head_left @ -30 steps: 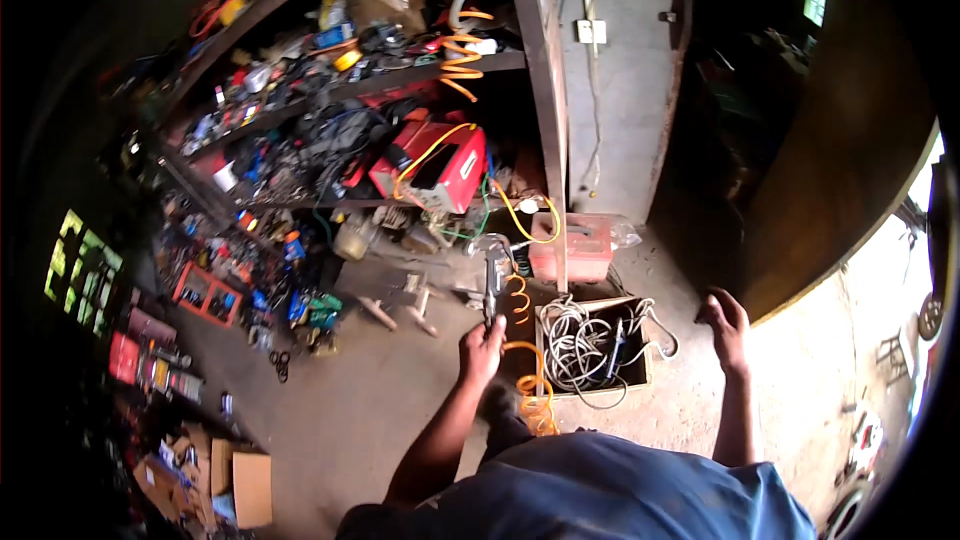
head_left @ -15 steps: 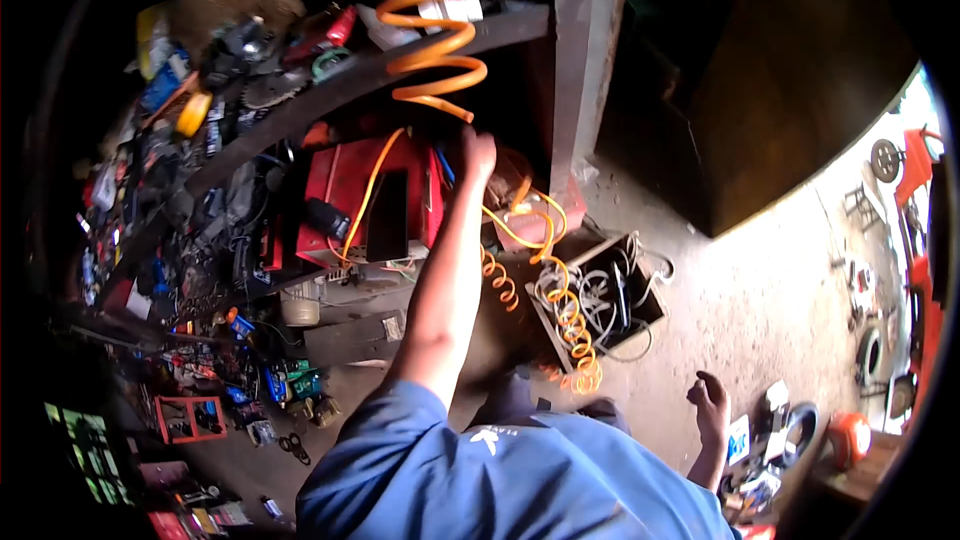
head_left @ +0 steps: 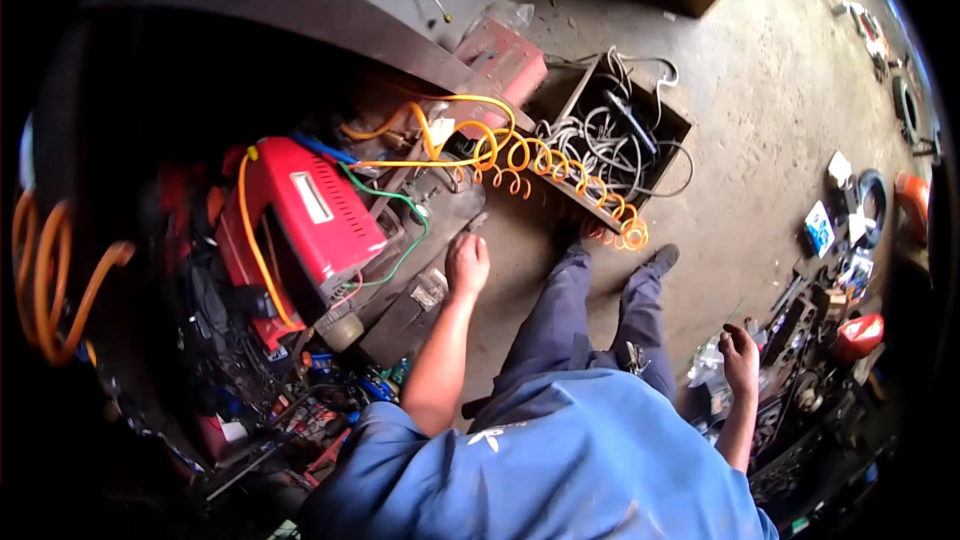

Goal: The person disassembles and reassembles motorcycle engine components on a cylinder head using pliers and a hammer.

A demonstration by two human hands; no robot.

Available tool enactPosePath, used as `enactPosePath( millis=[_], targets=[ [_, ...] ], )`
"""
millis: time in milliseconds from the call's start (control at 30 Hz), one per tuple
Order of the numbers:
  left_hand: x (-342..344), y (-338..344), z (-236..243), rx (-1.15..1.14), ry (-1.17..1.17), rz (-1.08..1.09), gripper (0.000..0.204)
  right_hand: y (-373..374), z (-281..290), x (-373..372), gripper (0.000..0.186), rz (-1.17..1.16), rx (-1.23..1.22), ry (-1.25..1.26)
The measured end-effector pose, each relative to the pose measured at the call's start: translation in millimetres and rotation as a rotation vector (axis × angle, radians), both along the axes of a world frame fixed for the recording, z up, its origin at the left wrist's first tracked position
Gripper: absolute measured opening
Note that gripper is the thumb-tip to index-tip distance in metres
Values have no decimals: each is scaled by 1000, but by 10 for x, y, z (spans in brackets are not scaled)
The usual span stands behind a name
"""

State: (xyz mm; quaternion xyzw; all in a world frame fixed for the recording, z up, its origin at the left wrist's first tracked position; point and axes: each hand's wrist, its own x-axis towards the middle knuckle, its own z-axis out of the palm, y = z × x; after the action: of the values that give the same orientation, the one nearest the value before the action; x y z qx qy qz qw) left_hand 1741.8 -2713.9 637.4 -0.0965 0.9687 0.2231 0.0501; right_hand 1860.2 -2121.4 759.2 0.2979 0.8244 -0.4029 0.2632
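Observation:
Low in front of me, my left hand is closed, and a small dark piece shows just past its fingers; whether it is held I cannot tell. It is beside a dark rounded tank and a red machine with a vented cover. A thin green cable and an orange coiled hose run close by. Off to the right, my right hand hangs with its fingers curled together; anything in them is too small to make out.
A wooden crate of tangled grey hoses stands ahead, with a red box beside it. Another orange coil hangs at far left. Tools and parts litter the left; a red container and a tyre lie at right.
My left hand has come down from the hanging orange coil to beside the tank. My view has swung, so that coil now shows at far left. My right hand stays low at the right.

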Motion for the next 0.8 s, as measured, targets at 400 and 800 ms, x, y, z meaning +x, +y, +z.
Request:
enactPosePath(
  millis=[400,800],
  targets=[
    [-2222,-2050,-2310,-478,-296,12,47,-139,-178,424,38,313,244,-357],
    [-1944,-2618,-2458,-687,-448,-26,66,-79,-536,-95,41,403,156,-333]
  ],
)
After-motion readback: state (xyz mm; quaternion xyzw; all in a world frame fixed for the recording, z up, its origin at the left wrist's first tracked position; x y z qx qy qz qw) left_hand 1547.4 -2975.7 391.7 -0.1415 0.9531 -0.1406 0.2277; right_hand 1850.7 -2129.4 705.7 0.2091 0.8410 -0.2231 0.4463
